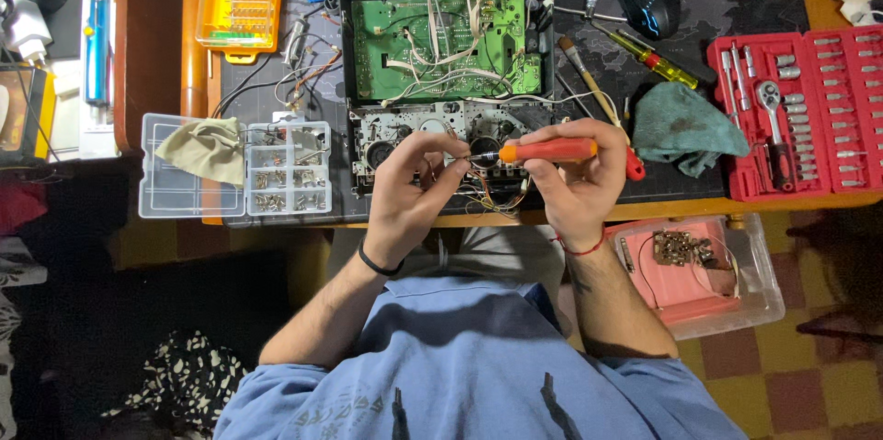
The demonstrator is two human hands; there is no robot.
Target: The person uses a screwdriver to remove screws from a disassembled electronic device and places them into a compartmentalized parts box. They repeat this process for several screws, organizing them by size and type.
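At centre, hidden: our left hand pinches something we cannot make out beside the tip of the orange-handled screwdriver, which our right hand grips.
Nine o'clock container: clear plastic compartment box, small metal parts, beige cloth.
Four o'clock container: clear plastic tub, brownish metal bits.

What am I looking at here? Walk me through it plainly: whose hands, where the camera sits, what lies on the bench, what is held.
There is one picture, taken from a camera on a person's head, looking straight down at their own two hands and blue shirt.

The right hand grips an orange-handled screwdriver, lying almost level. The left hand pinches at its dark tip.

Under the hands lies an opened electronic device: a green circuit board with loose white wires, and a grey mechanism nearer the person.

Around it: a clear parts box with small hardware and a beige cloth, a red socket set, a teal rag, a yellow screwdriver, a brush, an orange bit case and a computer mouse. A clear tub by the person's right arm holds screws.
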